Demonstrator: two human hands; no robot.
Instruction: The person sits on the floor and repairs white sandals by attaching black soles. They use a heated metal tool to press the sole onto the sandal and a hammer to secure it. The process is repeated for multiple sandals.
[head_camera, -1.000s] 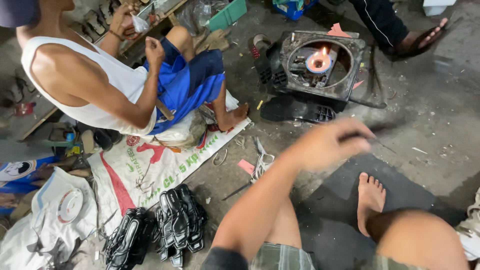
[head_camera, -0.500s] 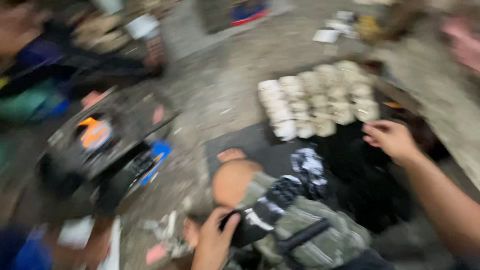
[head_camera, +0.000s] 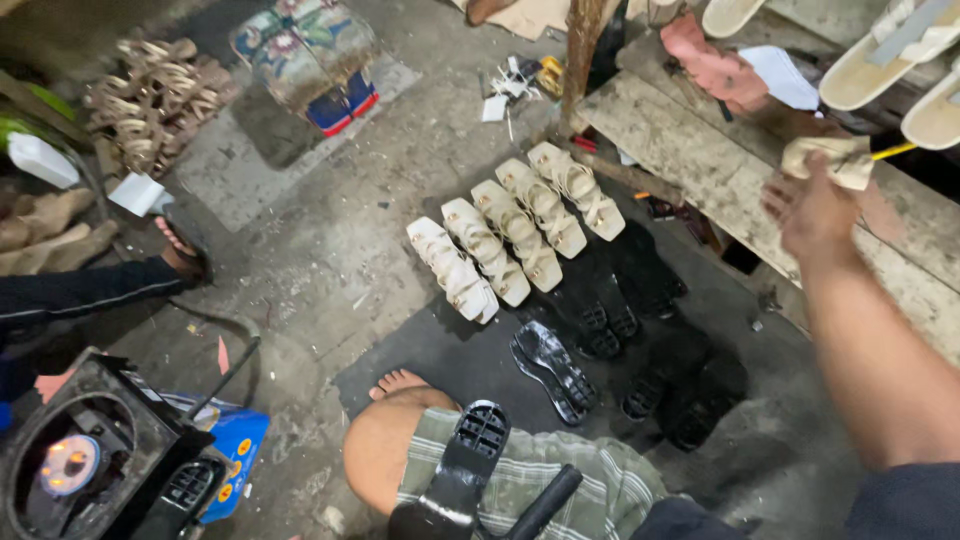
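Since the earlier frame, the right hand (head_camera: 812, 205) had been raised to the wooden bench (head_camera: 690, 150) at far right, fingers clamped on a beige rag (head_camera: 830, 158). A black sole (head_camera: 462, 470) was seen lying on the near knee. Left hand not seen.

Row of cream sandals (head_camera: 515, 235) laid side by side on the dark mat (head_camera: 470, 350); black soles (head_camera: 640, 340) scattered just beside them; one glossy black sole (head_camera: 553, 368) near a bare foot (head_camera: 398, 383); lit heater box (head_camera: 85, 460) at lower left, against a blue carton (head_camera: 232, 445); heap of tan straps (head_camera: 150, 100) at upper left; patterned cushion (head_camera: 305, 50) near it; pale soles (head_camera: 900, 60) above the wooden bench (head_camera: 700, 150).
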